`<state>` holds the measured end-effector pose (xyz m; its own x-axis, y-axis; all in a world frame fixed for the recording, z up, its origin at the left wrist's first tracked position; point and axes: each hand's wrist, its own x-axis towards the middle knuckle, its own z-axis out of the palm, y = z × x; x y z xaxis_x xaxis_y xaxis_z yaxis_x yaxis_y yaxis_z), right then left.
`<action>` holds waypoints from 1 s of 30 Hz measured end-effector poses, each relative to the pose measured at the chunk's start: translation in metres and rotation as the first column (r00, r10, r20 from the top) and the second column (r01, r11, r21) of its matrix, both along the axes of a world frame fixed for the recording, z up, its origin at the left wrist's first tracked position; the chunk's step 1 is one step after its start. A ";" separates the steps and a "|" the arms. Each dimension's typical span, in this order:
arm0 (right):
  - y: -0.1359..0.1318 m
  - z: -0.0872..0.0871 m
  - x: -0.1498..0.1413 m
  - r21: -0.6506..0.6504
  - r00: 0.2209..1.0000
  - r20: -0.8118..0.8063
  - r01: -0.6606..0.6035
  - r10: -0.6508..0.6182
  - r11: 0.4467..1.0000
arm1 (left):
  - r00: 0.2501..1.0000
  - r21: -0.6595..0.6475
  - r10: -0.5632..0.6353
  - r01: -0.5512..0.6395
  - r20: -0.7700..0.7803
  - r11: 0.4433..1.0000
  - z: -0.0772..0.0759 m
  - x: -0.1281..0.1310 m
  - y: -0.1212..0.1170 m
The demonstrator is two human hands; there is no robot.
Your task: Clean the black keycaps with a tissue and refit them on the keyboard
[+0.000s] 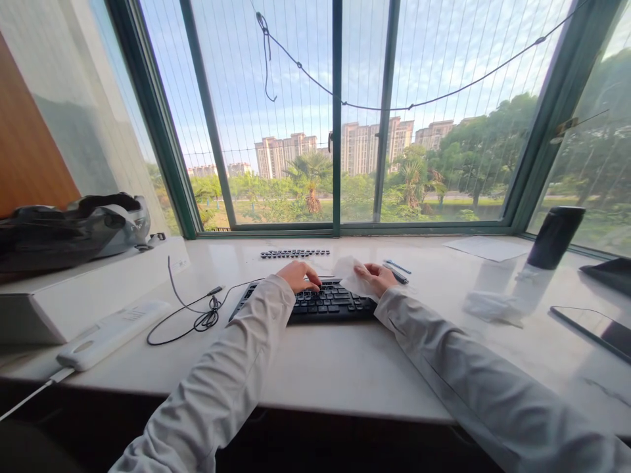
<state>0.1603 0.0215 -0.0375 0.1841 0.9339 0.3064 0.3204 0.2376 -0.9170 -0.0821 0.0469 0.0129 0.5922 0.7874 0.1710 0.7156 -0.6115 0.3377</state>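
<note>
A black keyboard [328, 307] lies on the pale countertop in front of me, its cable running off to the left. My left hand [298, 276] is over the upper middle of the keys, thumb and forefinger brought close together at the key surface; anything between them is too small to make out. Over the keyboard's right part, my right hand [378, 278] is closed on a white tissue [352, 274], which sticks out to the left of the fingers. Behind the keyboard, loose black keycaps [294, 253] stand in rows. A thin blue tool [397, 267] lies beyond my right hand.
Left, a coiled cable [207, 318], a white power strip [111, 335] and a white box [98, 282] bearing a dark bag-like object. Right, crumpled clear plastic [493, 307], a paper sheet [486, 248], a black cylinder [557, 238] and a phone-like slab [591, 328]. Windows [340, 226] rise behind.
</note>
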 end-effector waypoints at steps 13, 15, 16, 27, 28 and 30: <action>-0.005 0.006 -0.003 -0.061 0.986 -0.153 -0.075 0.065 0.995 | 0.996 -0.056 0.086 -0.087 -0.009 0.995 -0.009 0.002 0.002; -0.006 0.007 -0.003 -0.056 0.986 -0.151 -0.081 0.072 0.995 | 0.995 -0.061 0.103 -0.103 -0.010 0.993 -0.010 0.002 0.003; -0.007 0.007 -0.003 -0.054 0.986 -0.147 -0.082 0.074 0.995 | 0.994 -0.063 0.108 -0.108 -0.012 0.992 -0.010 0.002 0.003; -0.006 0.007 -0.005 -0.055 0.986 -0.148 -0.087 0.078 0.995 | 0.995 -0.004 0.093 -0.093 -0.033 0.996 -0.013 0.009 0.003; -0.006 0.006 -0.005 -0.055 0.987 -0.143 -0.088 0.079 0.995 | 0.995 -0.004 0.098 -0.098 -0.034 0.995 -0.014 0.010 0.004; -0.006 0.006 -0.005 -0.056 0.987 -0.136 -0.090 0.081 0.994 | 0.992 -0.018 0.117 -0.118 -0.037 0.993 -0.014 0.011 0.003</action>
<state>0.1552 0.0155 -0.0313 0.1382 0.9643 0.2260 0.1749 0.2008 -0.9639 -0.0706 0.0504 -0.0014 0.5008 0.8551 0.1344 0.7940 -0.5156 0.3221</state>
